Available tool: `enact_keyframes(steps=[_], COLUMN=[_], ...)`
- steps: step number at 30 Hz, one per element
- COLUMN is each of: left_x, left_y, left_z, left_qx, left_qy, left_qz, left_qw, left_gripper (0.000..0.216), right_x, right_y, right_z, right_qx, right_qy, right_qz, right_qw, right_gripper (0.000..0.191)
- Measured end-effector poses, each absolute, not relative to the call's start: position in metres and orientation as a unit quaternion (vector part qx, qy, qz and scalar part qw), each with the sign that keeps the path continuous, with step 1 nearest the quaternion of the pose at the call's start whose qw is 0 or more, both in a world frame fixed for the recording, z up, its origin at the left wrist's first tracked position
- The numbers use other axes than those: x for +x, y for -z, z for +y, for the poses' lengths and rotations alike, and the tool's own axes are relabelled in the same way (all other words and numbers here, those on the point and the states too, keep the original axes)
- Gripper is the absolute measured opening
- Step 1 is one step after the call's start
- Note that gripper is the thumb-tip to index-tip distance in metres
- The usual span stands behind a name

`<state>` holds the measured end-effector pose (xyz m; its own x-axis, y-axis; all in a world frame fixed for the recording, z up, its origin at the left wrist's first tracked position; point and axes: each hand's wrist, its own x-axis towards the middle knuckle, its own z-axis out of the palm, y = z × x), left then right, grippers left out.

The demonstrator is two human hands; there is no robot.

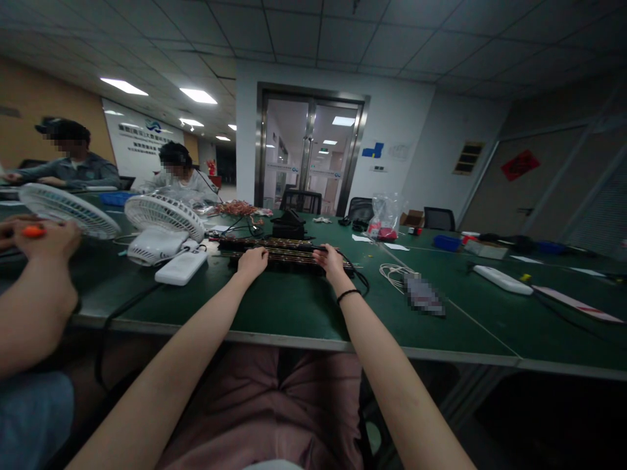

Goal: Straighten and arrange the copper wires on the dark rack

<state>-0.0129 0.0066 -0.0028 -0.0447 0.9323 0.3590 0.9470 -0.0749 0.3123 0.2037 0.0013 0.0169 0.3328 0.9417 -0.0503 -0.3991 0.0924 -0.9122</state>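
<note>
Both of my arms reach far forward over a green table [294, 307]. My left hand [252, 260] rests with curled fingers on the near edge of a flat black rack of thin copper-coloured wires [287, 251]. My right hand [329, 258], a black band on its wrist, touches the same rack a little to the right. Whether either hand grips a wire is too small to tell. A black box [289, 225] stands just behind the rack.
A white desk fan [161, 225] and a white power bank [181, 266] sit left of the rack. A co-worker's hands [42, 238] hold an orange tool at far left. Two people sit at the back left. A white cable coil [392, 271], a power strip [502, 279] and a plastic bag [386, 215] lie to the right.
</note>
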Motion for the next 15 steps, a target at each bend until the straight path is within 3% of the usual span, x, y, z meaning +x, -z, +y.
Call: enact_keyframes(steps=[15], left_x=[-0.0134], left_y=[-0.0068], left_z=[-0.0022], left_qx=[-0.603], left_qy=[0.303], left_qz=[-0.738], left_qw=[0.004], left_gripper=[0.025], right_x=[0.2047], right_y=[-0.0169], right_z=[0.0013], right_qx=[-0.458], right_qy=[-0.504], right_qz=[-0.292], right_qw=[0.671], right_gripper=[0.016])
